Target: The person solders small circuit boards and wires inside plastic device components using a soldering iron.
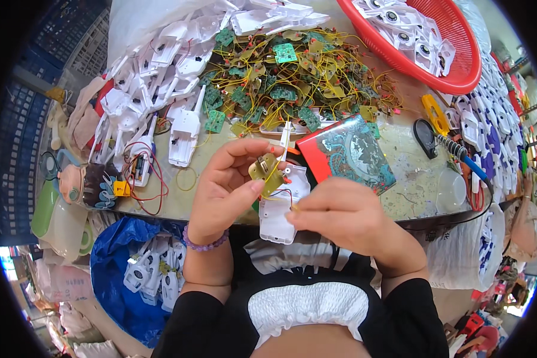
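Note:
My left hand (221,194) holds a small olive-coloured circuit board (258,172) between thumb and fingers, with yellow wire and small red parts on it. Below the board, a white plastic housing (275,222) with a long narrow tip lies at the table's near edge, its hollow side up. Over the housing's right side, my right hand (349,212) is closed in a pinch on a thin wire that runs toward the board. The wire's end is mostly hidden by the fingertips.
Behind my hands spreads a heap of wired circuit boards (283,92). White housings (185,128) pile up at left. A patterned red box (355,152), a soldering iron (468,161) and a red basket (459,83) stand at right. A blue bag (110,280) sits below left.

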Demonstrator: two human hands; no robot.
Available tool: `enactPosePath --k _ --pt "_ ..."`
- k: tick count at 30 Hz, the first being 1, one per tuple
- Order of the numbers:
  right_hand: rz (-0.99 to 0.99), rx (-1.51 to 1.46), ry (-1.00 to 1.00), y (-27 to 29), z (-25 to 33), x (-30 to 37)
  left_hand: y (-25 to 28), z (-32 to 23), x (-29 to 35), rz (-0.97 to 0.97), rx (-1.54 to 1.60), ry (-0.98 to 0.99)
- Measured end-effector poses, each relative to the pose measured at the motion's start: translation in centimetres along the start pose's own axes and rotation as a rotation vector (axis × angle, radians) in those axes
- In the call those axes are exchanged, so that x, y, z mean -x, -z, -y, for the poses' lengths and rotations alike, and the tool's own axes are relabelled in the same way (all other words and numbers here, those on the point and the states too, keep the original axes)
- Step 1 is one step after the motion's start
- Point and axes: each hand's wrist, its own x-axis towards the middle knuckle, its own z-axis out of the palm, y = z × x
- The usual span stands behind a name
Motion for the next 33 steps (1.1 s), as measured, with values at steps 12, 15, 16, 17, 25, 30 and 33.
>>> enactPosePath --k 12,15,16,17,25,30,33 --pt "-0.249 -1.048 -0.774 1.9 -1.5 -3.0 1.0 0.1 0.4 0.326 -0.108 -0.102" --pt "-0.275 -0.798 -0.579 1.3 -1.0 -2.4 0.6 0.0 0.5 0.255 -0.070 -0.103" --pt "-0.246 -0.613 -0.506 1.7 -0.7 -2.4 0.5 -0.1 0.4 0.163 -0.078 -0.064" --pt "-0.247 -0.608 -0.498 1.7 -0.8 -2.6 0.3 -0.1 0.2 0.071 -0.085 -0.028" --pt "-0.314 -0.013 0.042 0.8 -1.5 -5.0 -1.5 -2.3 -1.7 -0.010 -0.702 -0.227" --pt "-0.304 0.046 0.041 1.9 -2.0 -5.5 -1.6 -1.9 -2.4 -0.112 -0.517 -0.098" --pt "-0.493 0.250 -0.121 6.1 -5.0 -7.5 -0.8 -1.4 -2.2 -0.142 -0.567 -0.158"
